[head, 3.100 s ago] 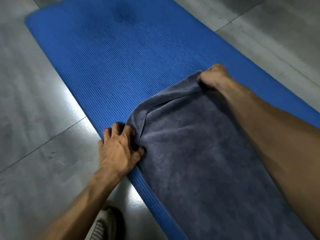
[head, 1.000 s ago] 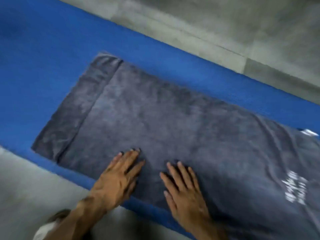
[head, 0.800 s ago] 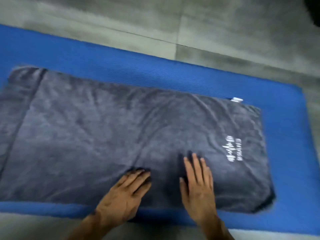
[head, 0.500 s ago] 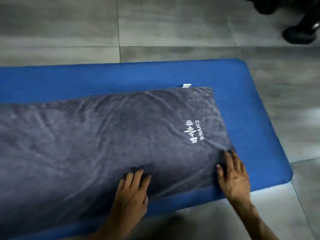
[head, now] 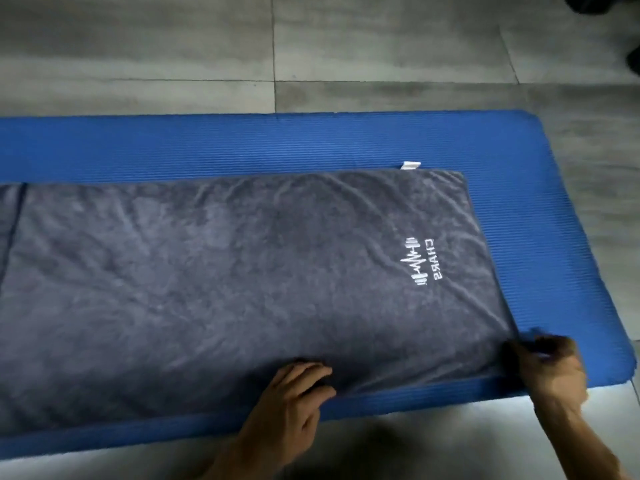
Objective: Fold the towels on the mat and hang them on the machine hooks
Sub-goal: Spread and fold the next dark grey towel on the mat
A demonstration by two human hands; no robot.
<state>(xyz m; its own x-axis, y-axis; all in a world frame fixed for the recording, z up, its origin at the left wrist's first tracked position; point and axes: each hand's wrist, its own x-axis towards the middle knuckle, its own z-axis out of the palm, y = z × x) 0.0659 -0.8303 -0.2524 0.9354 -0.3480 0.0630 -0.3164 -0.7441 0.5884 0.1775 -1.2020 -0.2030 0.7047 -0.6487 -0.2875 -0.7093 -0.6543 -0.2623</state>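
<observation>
A dark grey towel (head: 225, 271) with a white logo lies spread flat along the blue mat (head: 277, 143), reaching out of view on the left. A small white tag sticks out at its far right corner. My left hand (head: 294, 393) grips the towel's near edge around the middle, fingers curled into the cloth. My right hand (head: 550, 368) pinches the towel's near right corner, where the cloth is pulled taut. No machine or hooks are in view.
Grey floor tiles (head: 381, 46) surround the mat. The mat's rounded right end (head: 620, 358) lies just past my right hand. Dark objects (head: 620, 5) show at the top right corner.
My right hand has slid right along the near edge to the towel's corner and now pinches it. My left hand's fingers have curled onto the near edge. The view has swung right.
</observation>
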